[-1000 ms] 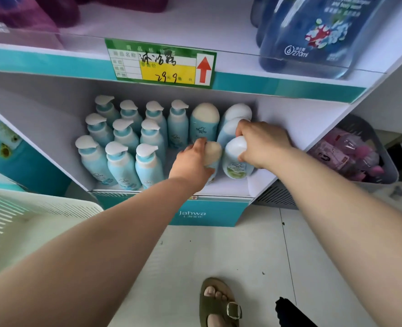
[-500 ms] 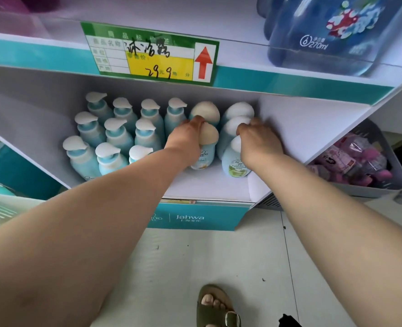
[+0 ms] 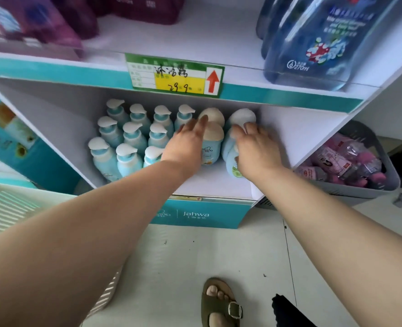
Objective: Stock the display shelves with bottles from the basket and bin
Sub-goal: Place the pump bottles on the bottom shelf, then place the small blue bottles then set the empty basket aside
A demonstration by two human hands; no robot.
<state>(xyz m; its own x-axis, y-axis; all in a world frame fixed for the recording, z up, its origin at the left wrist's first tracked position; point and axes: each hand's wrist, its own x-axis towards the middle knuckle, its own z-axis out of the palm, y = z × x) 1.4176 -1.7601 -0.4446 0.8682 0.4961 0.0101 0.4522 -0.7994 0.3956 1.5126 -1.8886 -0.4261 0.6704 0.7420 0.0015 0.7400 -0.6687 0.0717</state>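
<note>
Our left grip (image 3: 186, 143) and right grip (image 3: 257, 149) rest slack-fingered, holding nothing, on pale blue round-capped plastic bottles (image 3: 210, 149); the grey plastic bin (image 3: 372, 192) holds pink bottles (image 3: 351, 161).

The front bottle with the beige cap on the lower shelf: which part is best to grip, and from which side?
Probably the domed cap of the beige-capped bottle, from the open front. It stands upright, with white-capped bottles close on its right and a second beige cap behind, leaving little side room.

Left hand (image 3: 186, 145) flat beside tan-capped bottle (image 3: 213, 147), right hand (image 3: 254, 147) over white-capped bottles (image 3: 242, 115)
</note>
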